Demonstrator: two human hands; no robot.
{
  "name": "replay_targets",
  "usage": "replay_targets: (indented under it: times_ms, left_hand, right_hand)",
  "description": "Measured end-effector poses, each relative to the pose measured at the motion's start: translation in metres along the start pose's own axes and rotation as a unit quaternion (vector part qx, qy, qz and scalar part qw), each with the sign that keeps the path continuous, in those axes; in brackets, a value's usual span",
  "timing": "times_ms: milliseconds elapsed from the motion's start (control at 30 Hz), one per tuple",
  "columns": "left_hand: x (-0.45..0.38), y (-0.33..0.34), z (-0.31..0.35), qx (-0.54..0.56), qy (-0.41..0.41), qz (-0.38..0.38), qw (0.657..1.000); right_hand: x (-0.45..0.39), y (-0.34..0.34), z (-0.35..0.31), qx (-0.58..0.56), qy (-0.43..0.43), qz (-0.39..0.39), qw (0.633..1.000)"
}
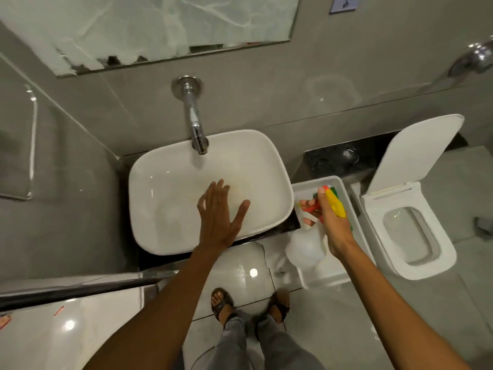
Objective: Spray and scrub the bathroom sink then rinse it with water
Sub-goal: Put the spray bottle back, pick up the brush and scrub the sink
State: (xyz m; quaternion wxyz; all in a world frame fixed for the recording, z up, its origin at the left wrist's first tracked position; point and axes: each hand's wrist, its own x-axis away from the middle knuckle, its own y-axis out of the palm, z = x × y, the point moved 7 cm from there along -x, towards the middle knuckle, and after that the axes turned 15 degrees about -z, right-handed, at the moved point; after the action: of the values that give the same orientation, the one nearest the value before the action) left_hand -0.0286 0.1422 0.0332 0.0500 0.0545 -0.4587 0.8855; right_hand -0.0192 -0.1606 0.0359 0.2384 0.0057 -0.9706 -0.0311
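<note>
A white rectangular sink (277, 180) sits on a dark counter below a chrome wall tap (196, 124). No water runs from the tap. My left hand (218, 217) hovers over the basin's front half, fingers spread, holding nothing. My right hand (329, 222) is just right of the sink, wrapped around the neck of a clear spray bottle (306, 247) with a yellow, red and green trigger head (336, 204). The bottle hangs over a white tray (344, 185) beside the sink, its nozzle pointing left.
A white toilet (416, 236) with its lid raised stands at the right. A mirror (149, 25) hangs above the tap. A glass partition (18, 145) is on the left. My sandalled feet (250, 303) stand on the glossy tiled floor.
</note>
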Motion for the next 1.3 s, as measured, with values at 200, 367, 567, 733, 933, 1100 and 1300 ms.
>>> replay_targets:
  times_ms: [200,367,567,733,933,1100,1300]
  left_hand:
    - [-0.034,0.053,0.082,-0.017,0.048,-0.066,0.997]
    - [-0.058,0.092,0.117,-0.058,0.1,-0.065,0.991]
    - [-0.073,0.128,0.118,-0.128,0.14,-0.115,0.975]
    - [-0.073,0.133,0.119,-0.148,0.133,-0.125,0.972]
    - [-0.073,0.134,0.121,-0.153,0.116,-0.137,0.972]
    - [-0.073,0.134,0.121,-0.159,0.108,-0.138,0.972]
    - [-0.075,0.136,0.118,-0.162,0.113,-0.125,0.972]
  right_hand:
    - [-0.012,-0.089,0.037,0.006,0.007,0.086,0.996]
    - [-0.032,-0.13,0.085,-0.007,0.011,0.109,0.994]
    - [-0.062,-0.162,0.134,0.033,-0.005,0.11,0.993]
    - [-0.072,-0.185,0.163,0.052,-0.011,0.119,0.992]
    - [-0.065,-0.191,0.19,0.025,-0.011,0.115,0.993]
    - [-0.056,-0.192,0.203,0.0,-0.017,0.131,0.991]
    - [-0.052,-0.195,0.212,0.008,-0.026,0.143,0.989]
